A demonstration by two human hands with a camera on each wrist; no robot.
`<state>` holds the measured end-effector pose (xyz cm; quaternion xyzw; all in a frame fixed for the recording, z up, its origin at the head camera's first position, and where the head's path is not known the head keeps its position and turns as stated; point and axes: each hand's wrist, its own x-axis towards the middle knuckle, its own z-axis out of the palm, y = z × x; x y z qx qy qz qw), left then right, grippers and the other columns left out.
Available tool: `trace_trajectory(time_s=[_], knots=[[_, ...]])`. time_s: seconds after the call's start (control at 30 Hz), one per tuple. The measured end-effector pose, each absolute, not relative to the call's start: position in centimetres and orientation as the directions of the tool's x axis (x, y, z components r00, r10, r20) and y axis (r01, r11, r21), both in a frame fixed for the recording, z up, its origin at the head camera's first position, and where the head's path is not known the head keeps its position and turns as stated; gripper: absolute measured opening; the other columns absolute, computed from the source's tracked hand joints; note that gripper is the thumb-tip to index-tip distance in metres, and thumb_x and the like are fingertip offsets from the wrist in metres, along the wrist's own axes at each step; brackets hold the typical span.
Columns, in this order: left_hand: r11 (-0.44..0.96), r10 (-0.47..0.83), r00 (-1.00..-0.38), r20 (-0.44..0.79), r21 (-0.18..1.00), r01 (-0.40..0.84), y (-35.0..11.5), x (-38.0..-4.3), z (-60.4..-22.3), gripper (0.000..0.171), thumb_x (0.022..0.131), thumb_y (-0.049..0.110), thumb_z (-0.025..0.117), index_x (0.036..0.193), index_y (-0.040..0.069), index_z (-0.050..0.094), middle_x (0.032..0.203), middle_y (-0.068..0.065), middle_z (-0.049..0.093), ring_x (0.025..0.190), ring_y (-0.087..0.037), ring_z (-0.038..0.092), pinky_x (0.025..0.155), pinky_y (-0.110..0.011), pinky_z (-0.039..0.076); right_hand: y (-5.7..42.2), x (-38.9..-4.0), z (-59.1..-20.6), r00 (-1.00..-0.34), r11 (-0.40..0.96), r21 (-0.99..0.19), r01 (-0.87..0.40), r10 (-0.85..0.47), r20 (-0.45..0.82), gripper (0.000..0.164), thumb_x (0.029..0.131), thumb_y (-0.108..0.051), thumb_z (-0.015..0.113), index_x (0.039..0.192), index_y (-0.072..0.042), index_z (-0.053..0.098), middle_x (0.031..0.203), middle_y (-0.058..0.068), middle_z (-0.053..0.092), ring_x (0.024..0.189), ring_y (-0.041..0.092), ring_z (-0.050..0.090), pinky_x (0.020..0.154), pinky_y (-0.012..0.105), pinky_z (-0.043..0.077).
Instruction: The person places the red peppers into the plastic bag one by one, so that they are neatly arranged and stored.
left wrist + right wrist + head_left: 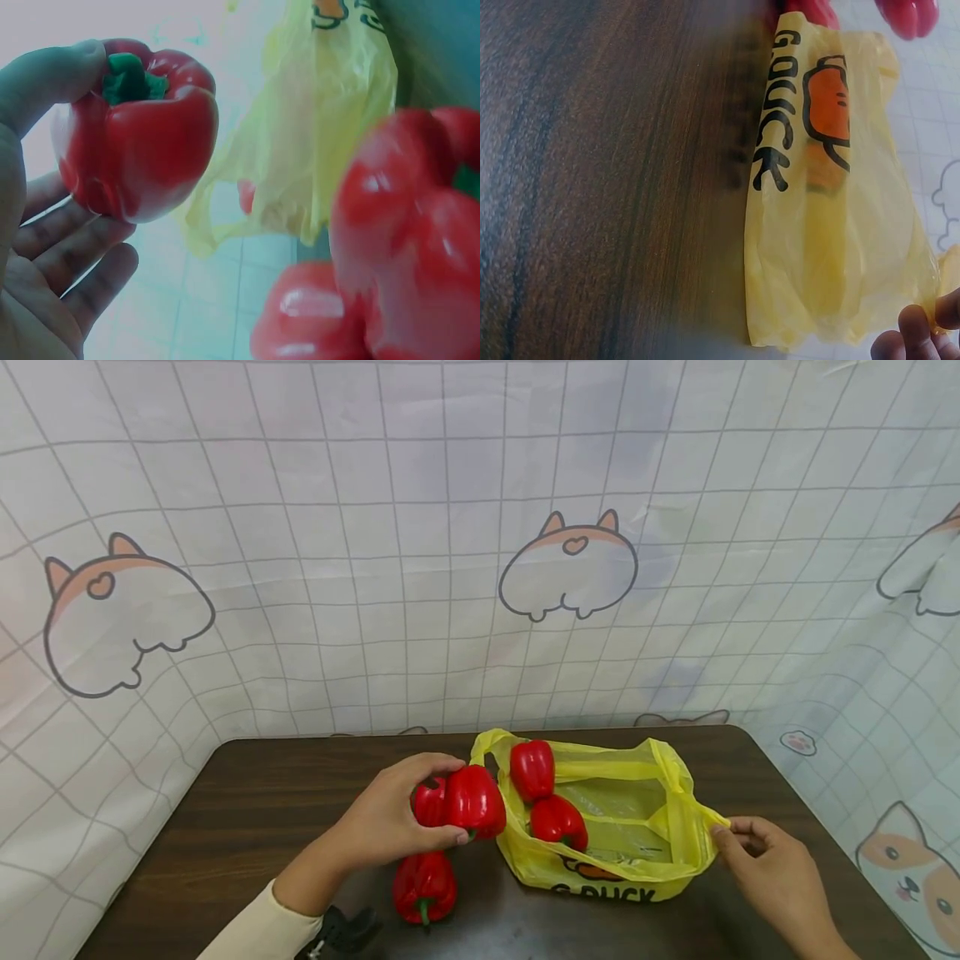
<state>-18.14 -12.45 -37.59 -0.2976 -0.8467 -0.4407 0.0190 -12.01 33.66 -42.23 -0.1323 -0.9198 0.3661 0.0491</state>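
Note:
My left hand (pixel 378 814) grips a red bell pepper (pixel 478 802) with a green stem, held up at the left rim of a yellow plastic bag (pixel 517 860). In the left wrist view the thumb lies by the stem of this pepper (pixel 154 150), fingers underneath. My right hand (pixel 780 872) pinches the bag's right edge, stretching its mouth open. Two red peppers, one at the back (pixel 532 770) and one in front (pixel 558 823), sit inside the bag's left part. Another pepper (pixel 430 803) shows behind my left hand, and one more (pixel 425 887) lies on the table below it.
The dark wood-grain table (pixel 247 827) carries everything. A white grid-patterned cloth (pixel 420 568) with cartoon dogs hangs behind it and along the sides. A black object (pixel 348 931) shows by my left sleeve.

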Motion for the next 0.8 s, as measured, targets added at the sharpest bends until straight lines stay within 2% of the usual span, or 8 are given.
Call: trace_trajectory(time_s=[0.27, 0.43, 0.6, 0.8], knots=[[0.412, 0.528, -0.782, 0.331, 0.705, 0.577, -9.9, -18.7, -37.2, 0.072, 0.075, 0.033, 0.093, 0.137, 0.018, 0.060, 0.131, 0.012, 0.059, 0.109, -0.011, 0.058, 0.083, -0.030, 0.058, 33.6, -12.2, -42.2, -0.961, 0.700, -0.685, 0.203, 0.277, -0.002, 0.060, 0.103, -0.054, 0.053, 0.122, 0.002, 0.064, 0.093, 0.004, 0.076, 0.076, 0.017, 0.068, 0.060, 0.034, 0.052], [0.431, 0.552, -0.768, 0.323, 0.679, 0.595, -8.6, -19.0, -37.2, 0.071, 0.076, 0.036, 0.092, 0.137, 0.018, 0.060, 0.131, 0.012, 0.059, 0.110, -0.012, 0.059, 0.087, -0.032, 0.056, 33.6, -12.3, -42.2, -0.961, 0.697, -0.687, 0.206, 0.275, -0.009, 0.059, 0.103, -0.052, 0.054, 0.122, 0.003, 0.064, 0.095, 0.006, 0.076, 0.078, 0.017, 0.068, 0.061, 0.034, 0.052], [0.439, 0.561, -0.772, 0.300, 0.682, 0.585, -7.6, -19.2, -37.2, 0.073, 0.077, 0.042, 0.090, 0.139, 0.019, 0.059, 0.127, 0.012, 0.061, 0.111, -0.015, 0.058, 0.085, -0.033, 0.056, 33.6, -12.3, -42.3, -0.962, 0.699, -0.686, 0.200, 0.274, -0.001, 0.057, 0.104, -0.050, 0.055, 0.122, 0.003, 0.064, 0.095, 0.006, 0.076, 0.077, 0.017, 0.067, 0.061, 0.034, 0.052], [0.423, 0.588, -0.762, 0.271, 0.700, 0.576, -6.3, -19.5, -37.2, 0.073, 0.078, 0.039, 0.089, 0.141, 0.018, 0.058, 0.128, 0.008, 0.061, 0.114, -0.022, 0.058, 0.085, -0.040, 0.058, 33.6, -12.3, -42.4, -0.959, 0.706, -0.678, 0.204, 0.283, 0.007, 0.057, 0.103, -0.052, 0.055, 0.121, 0.002, 0.065, 0.095, 0.006, 0.076, 0.076, 0.015, 0.067, 0.061, 0.034, 0.051]])
